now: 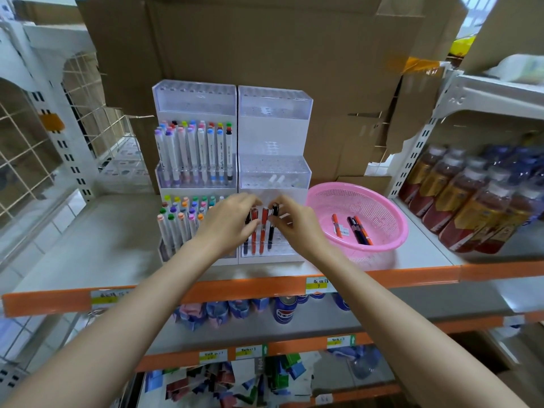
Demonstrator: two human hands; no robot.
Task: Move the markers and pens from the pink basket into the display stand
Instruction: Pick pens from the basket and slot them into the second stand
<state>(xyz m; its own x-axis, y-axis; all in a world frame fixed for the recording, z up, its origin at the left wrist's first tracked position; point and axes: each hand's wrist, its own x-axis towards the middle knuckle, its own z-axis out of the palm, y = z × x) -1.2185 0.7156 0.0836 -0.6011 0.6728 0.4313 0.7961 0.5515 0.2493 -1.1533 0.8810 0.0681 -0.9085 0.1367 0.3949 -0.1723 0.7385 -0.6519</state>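
A white and clear tiered display stand (pixel 273 136) sits on the shelf. Its left half holds many coloured markers (pixel 194 151). In the lowest right tier stand several red and black pens (pixel 263 228). My left hand (pixel 229 219) grips a dark pen at the left of that row. My right hand (pixel 294 222) pinches a black pen (pixel 273 222) standing upright in the tier. The pink basket (pixel 382 207) lies right of the stand, with an orange pen (pixel 337 225) and a few dark and orange pens (pixel 360 229) inside.
Brown drink bottles (pixel 459 201) line the shelf to the right of the basket. Cardboard boxes (pixel 265 39) stand behind the stand. The shelf has an orange front edge (pixel 235 287) with price labels. A wire grid panel (pixel 29 136) is at the left.
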